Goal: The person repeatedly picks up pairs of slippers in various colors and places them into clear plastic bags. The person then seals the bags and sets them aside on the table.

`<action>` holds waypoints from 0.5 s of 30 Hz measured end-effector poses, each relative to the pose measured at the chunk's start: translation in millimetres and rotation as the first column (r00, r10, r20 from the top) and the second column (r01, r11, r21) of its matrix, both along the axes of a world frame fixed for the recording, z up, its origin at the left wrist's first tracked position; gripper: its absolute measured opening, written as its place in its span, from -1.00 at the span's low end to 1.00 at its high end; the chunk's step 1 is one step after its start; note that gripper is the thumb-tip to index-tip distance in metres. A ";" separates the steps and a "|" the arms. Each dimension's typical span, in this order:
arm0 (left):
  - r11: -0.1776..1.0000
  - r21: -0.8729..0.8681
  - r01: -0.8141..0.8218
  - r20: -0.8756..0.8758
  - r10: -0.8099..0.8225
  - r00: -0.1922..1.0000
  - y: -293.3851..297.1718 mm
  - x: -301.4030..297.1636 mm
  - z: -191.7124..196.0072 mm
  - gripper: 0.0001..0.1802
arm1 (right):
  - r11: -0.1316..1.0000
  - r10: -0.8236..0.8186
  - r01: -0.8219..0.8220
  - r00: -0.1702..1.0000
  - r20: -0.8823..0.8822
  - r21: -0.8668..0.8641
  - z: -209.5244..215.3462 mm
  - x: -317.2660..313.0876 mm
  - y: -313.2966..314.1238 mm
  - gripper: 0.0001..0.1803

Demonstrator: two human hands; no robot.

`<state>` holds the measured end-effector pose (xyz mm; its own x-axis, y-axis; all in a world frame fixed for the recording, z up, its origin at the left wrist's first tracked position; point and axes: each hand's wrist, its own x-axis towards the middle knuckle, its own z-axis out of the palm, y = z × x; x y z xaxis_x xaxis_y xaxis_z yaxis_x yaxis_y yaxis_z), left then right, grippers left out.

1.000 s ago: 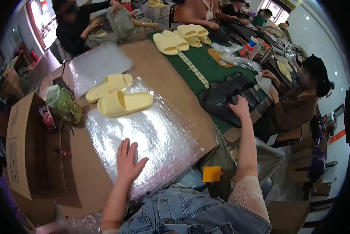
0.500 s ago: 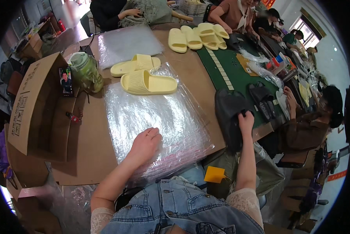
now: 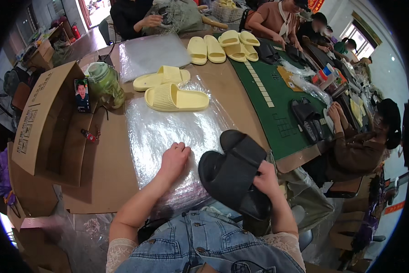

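My right hand (image 3: pixel 266 178) grips a pair of black slippers (image 3: pixel 229 175) by the straps, over the right front edge of the stack of clear plastic bags (image 3: pixel 154 132). One slipper overlaps the other. Resting on the bags' near part is my left hand (image 3: pixel 175 160), its fingers curled in with nothing visible in them. Farther up the stack lie two pale yellow slippers (image 3: pixel 179 99), side by side with toes pointing opposite ways from the black pair's tilt hard to compare.
At left stand an open cardboard box (image 3: pixel 45 123), a phone (image 3: pixel 82 95) and a green-tinted jug (image 3: pixel 105 84). More yellow slippers (image 3: pixel 197 50) sit at the far edge. On the green mat (image 3: pixel 259 123) lie black slippers (image 3: pixel 308 119); a co-worker (image 3: pixel 363 145) sits at right.
My right hand has lifted the black slippers off the green mat's near edge and brought them left toward the bags. My left hand's fingers have curled in more.
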<state>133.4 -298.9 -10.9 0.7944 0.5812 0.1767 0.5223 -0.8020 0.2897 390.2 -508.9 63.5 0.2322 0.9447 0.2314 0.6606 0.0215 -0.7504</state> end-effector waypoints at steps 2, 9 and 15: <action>1.000 -0.025 -0.013 0.126 0.016 0.992 -2.0 5.2 17.1 -0.52 | 0.996 0.084 -0.084 0.996 -0.001 -0.030 9.7 -11.7 3.9 -0.60; 0.998 0.066 -0.014 0.199 0.001 0.980 -7.7 7.8 8.9 -0.59 | 0.995 0.005 0.005 0.996 0.094 -0.104 -6.9 -6.2 -1.2 -0.62; 0.996 -0.071 -0.061 0.203 0.075 0.976 2.1 5.2 5.5 -0.65 | 0.999 -0.032 0.032 0.999 -0.023 -0.025 2.2 -2.5 -17.9 -0.67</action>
<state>138.7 -296.8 -5.4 0.7032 0.6479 0.2927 0.4989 -0.7430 0.4461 387.6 -526.8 65.7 0.2672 0.9421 0.2025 0.6432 -0.0179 -0.7655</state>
